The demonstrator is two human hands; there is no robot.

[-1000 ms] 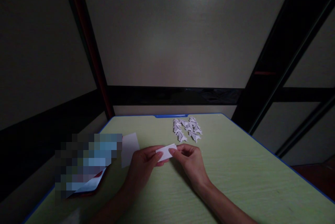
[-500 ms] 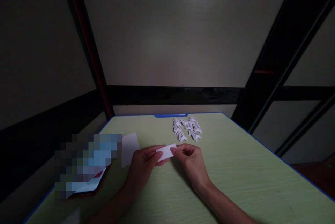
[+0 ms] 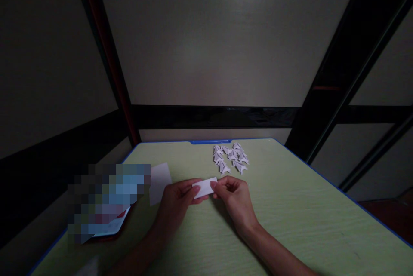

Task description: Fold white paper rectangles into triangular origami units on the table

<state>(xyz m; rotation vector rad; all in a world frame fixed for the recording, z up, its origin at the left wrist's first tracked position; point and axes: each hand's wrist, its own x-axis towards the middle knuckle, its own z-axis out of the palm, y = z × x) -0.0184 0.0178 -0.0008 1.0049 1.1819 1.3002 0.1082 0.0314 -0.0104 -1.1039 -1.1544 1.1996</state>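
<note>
A small folded piece of white paper [image 3: 205, 187] is held above the table between both hands. My left hand [image 3: 177, 198] pinches its left end, thumb on top and fingers underneath. At the right end, my right hand [image 3: 234, 196] grips the paper between thumb and curled fingers. Beyond the hands lie several folded white paper figures [image 3: 222, 167], pointed at one end and forked at the other, grouped in two rough columns. A flat sheet of white paper [image 3: 160, 181] rests on the table just left of my left hand, partly hidden by it.
The light green table [image 3: 300, 207] has a blue edge and a blue ledge [image 3: 211, 142] at its far side. A device with a lit, pixelated screen [image 3: 111, 228] lies on the left. Another pale paper [image 3: 88, 267] shows at the lower left. Behind stands a panelled wall [image 3: 213, 52].
Both hands and the folded paper stay practically in place. Only the picture on the pixelated screen differs slightly.
</note>
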